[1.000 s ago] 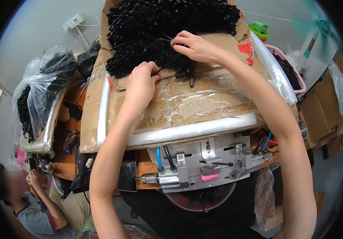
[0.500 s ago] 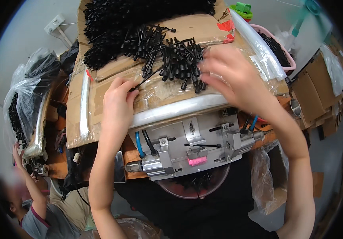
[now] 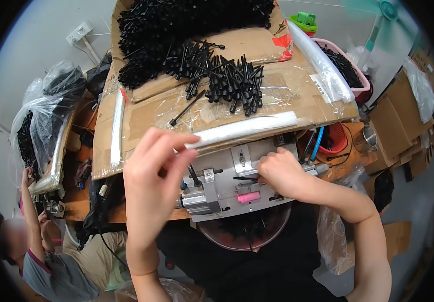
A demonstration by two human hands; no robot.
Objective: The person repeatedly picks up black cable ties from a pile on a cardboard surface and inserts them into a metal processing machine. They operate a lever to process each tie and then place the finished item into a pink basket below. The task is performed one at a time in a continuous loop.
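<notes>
My right hand (image 3: pixel 283 173) is at the metal fixture (image 3: pixel 212 199), its fingers closed around one end of a thin black plastic rod (image 3: pixel 246 178) that lies across the middle of the fixture. The far end of that rod is hidden under my fingers. My left hand (image 3: pixel 151 168) hovers in front of the cardboard's near edge, left of the fixture, with thumb and forefinger apart and nothing visible between them. A single black rod with a thicker end (image 3: pixel 186 108) rests on the cardboard (image 3: pixel 151 118), beside a loose pile of similar rods (image 3: pixel 232 83). A pink block (image 3: pixel 248 197) sits at the fixture's front.
A large heap of black rods (image 3: pixel 191 20) fills the back of the cardboard. Below the fixture is a clear bowl (image 3: pixel 227 241) with black pieces. A red basket (image 3: pixel 334 138) and metal cup (image 3: pixel 369 136) stand right. Another person (image 3: pixel 50 272) works at the far left.
My left hand has let go of the black rod, which now lies on the cardboard, and has drawn back toward me. The right hand came down from the pile to the rod on the fixture.
</notes>
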